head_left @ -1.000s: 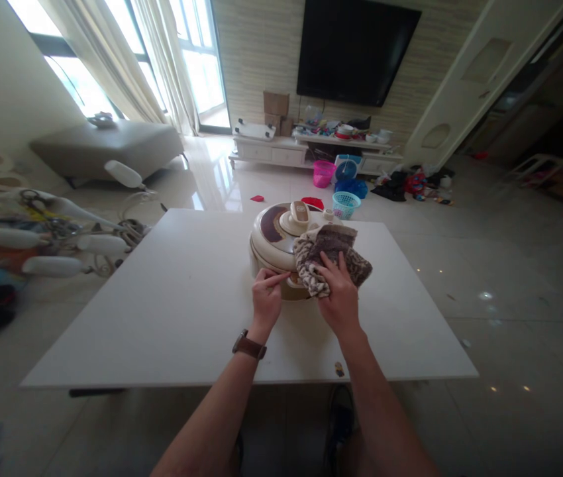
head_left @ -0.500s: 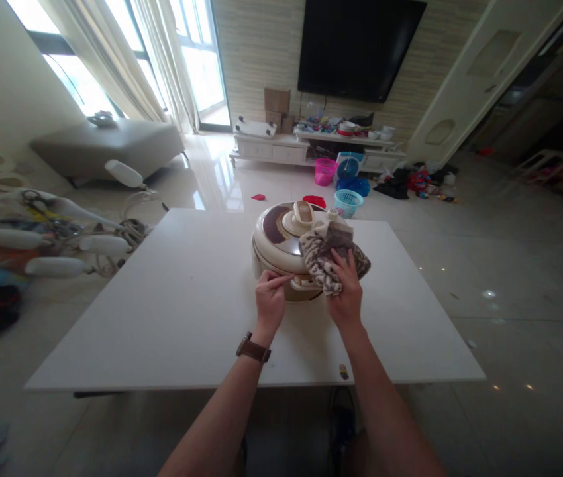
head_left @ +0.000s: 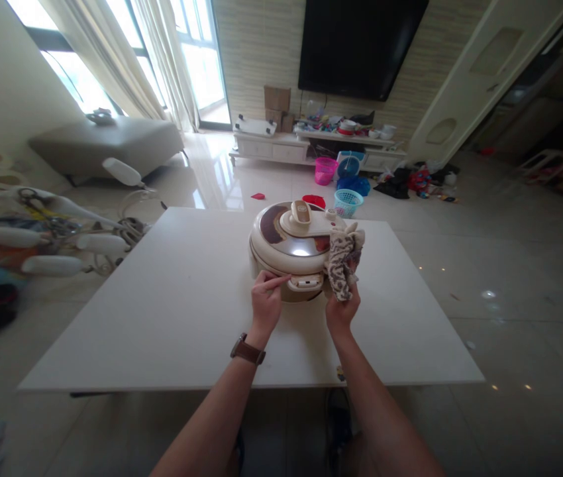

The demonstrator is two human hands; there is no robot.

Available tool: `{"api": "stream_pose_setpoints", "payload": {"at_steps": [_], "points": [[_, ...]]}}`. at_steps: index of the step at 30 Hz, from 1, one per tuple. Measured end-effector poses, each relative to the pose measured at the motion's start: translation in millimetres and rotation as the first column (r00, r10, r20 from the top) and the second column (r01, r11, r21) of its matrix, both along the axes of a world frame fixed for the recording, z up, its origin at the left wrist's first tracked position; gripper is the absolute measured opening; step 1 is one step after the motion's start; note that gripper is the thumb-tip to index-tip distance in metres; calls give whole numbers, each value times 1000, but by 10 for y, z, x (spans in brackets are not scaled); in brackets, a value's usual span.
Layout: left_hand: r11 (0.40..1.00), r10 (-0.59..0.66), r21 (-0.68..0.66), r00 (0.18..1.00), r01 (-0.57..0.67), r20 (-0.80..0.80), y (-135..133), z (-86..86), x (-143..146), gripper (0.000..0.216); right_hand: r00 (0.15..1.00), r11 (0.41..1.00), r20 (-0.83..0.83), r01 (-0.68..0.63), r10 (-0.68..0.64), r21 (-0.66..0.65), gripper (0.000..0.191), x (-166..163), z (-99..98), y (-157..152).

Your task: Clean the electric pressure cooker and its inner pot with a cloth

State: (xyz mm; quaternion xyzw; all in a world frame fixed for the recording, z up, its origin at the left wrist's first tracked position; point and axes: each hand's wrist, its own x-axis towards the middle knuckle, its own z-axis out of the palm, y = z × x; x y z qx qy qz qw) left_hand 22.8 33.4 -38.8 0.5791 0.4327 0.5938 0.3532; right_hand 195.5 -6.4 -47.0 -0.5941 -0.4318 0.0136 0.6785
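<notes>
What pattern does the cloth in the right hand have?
The cloth has a mottled brown-and-cream pattern; it shows in the head view, the only one.

White tabletop (head_left: 162,298) with a lidded cream cooker (head_left: 281,258) and, by the near edge, a small yellowish item (head_left: 340,373)

a black flat-screen television (head_left: 361,50) is mounted on the far wall (head_left: 256,53). below it, a low white cabinet (head_left: 289,154) is topped with stacked cardboard boxes (head_left: 276,99) and clutter (head_left: 328,126). in front, a pink basket (head_left: 324,173), a blue plastic bag (head_left: 357,186) and a turquoise basket (head_left: 348,204) are grouped on the glossy floor (head_left: 500,252). at left, a grey padded bench (head_left: 105,149) is placed beside cream curtains (head_left: 105,59); nearer, a white-shaded chandelier (head_left: 53,266) is seen, blurred.
</notes>
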Motion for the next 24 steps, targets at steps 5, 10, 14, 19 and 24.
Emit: {"api": "stream_pose_setpoints", "payload": {"at_steps": [5, 10, 14, 19, 24], "points": [[1000, 28, 7, 999, -28, 34, 1, -18, 27, 32, 1000, 1000, -3, 2, -2, 8, 57, -29, -77, -19], [999, 52, 13, 997, -53, 59, 1, -22, 53, 32, 1000, 999, -7, -15, 16, 41, 54, -4, -123, -8], [998, 52, 34, 998, -54, 45, 8, -21, 43, 34, 1000, 999, 0, -6, 6, 32, 55, 4, -124, -10], [998, 49, 42, 998, -50, 30, 10, -24, 33, 35, 1000, 1000, 18, -9, 9, 19, 57, 6, -128, -26], [998, 52, 30, 998, -53, 32, 6, -20, 40, 33, 1000, 1000, 5, 13, -13, 11, 57, -16, -151, -16]]}}
